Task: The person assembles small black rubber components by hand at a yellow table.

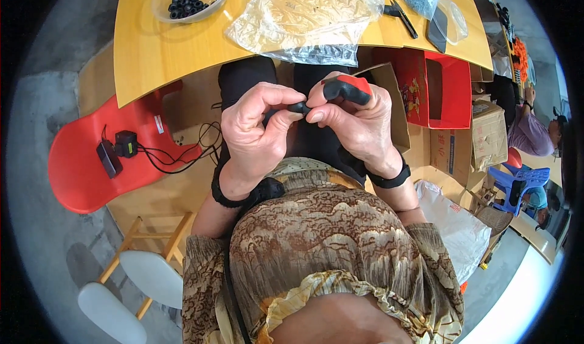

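Observation:
In front of my lap, both hands meet at a small black piece (298, 107) that looks like rubber. My left hand (255, 131) is closed, pinching it between thumb and forefinger. My right hand (362, 122) is wrapped round a tool with a red and black handle (354, 91); its kind is hidden by the fingers. The right thumb and forefinger tips touch the black piece's right side. Similar small black round pieces (185, 6) lie in a clear plastic bowl (159, 3) at the table's far left.
A clear plastic bag (304, 15) lies on the yellow table (140, 58), with dark scissors or pliers (404, 20) right of it. A red chair (79, 155) bears a black adapter and cables. Right of my legs stands a red box (450, 94). Another person (532, 131) sits far right.

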The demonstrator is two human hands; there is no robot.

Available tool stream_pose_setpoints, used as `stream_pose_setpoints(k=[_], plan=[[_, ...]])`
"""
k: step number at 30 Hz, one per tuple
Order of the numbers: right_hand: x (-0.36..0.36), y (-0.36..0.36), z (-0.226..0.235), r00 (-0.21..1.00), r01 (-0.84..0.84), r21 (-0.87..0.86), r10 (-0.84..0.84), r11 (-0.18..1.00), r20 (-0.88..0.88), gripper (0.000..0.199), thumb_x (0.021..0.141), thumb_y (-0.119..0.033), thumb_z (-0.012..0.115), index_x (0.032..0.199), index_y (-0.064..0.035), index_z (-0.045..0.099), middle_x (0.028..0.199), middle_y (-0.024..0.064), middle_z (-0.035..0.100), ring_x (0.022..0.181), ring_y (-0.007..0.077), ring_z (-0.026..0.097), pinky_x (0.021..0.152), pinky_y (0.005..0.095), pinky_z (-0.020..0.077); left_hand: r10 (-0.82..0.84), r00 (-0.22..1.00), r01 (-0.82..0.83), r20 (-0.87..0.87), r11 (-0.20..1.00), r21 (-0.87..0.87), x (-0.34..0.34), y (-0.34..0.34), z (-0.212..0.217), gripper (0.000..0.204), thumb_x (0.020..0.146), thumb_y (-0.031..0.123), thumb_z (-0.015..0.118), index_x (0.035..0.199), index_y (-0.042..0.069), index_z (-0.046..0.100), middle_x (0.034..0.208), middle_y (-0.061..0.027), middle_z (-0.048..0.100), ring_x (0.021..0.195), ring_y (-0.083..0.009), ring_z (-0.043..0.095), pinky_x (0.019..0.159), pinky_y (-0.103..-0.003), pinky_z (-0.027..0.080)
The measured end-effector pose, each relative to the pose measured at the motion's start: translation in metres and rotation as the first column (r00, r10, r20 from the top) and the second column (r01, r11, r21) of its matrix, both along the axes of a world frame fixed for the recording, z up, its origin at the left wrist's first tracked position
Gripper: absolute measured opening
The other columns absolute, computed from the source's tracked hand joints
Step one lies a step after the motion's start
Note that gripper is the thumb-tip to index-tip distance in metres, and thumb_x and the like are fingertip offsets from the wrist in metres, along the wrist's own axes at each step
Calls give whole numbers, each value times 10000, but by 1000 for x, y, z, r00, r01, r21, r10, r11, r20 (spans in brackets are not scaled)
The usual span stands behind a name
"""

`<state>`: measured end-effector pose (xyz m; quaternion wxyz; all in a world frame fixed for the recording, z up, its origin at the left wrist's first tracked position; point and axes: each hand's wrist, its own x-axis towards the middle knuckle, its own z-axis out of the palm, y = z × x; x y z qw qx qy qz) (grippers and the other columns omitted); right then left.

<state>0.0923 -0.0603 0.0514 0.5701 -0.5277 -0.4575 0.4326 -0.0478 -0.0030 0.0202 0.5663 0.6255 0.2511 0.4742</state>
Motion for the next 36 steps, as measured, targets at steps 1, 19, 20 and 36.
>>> stream_pose_setpoints(k=[1, 19, 20, 36], plan=[[1, 1, 0, 1000, -12, -7, 12, 1000, -1, 76, 737, 34, 658, 736, -30, 616, 670, 0, 599, 563, 47, 523, 481, 193, 432, -1, 1000, 1, 0, 1000, -1, 0, 0, -1, 175, 714, -142, 584, 840, -20, 591, 777, -53, 586, 674, -83, 557, 593, -197, 452], [-1, 5, -5, 988, -10, -94, -4, 996, -152, 53, 749, 12, 656, 735, -15, 612, 629, 5, 575, 542, 56, 512, 481, 198, 449, -2, 1000, 2, 9, 1000, 3, 2, 4, -9, 206, 704, -176, 539, 821, -19, 601, 725, -45, 582, 641, -78, 559, 548, -198, 444], [0, 5, -7, 988, -10, -95, -4, 995, -151, 53, 749, 12, 656, 735, -15, 612, 629, 5, 575, 542, 56, 512, 481, 198, 449, -6, 1000, 6, -2, 1000, 6, 2, 4, -10, 202, 713, -177, 531, 820, -20, 599, 732, -43, 585, 651, -80, 567, 559, -197, 454], [-11, 11, -21, 993, 107, -123, -113, 987, -38, 44, 766, 7, 638, 734, -12, 614, 644, 5, 571, 551, 51, 511, 458, 192, 412, 29, 1000, -30, -11, 994, -106, 2, 8, -23, 172, 767, -134, 546, 902, -47, 606, 777, -47, 622, 707, -87, 609, 626, -199, 496]])
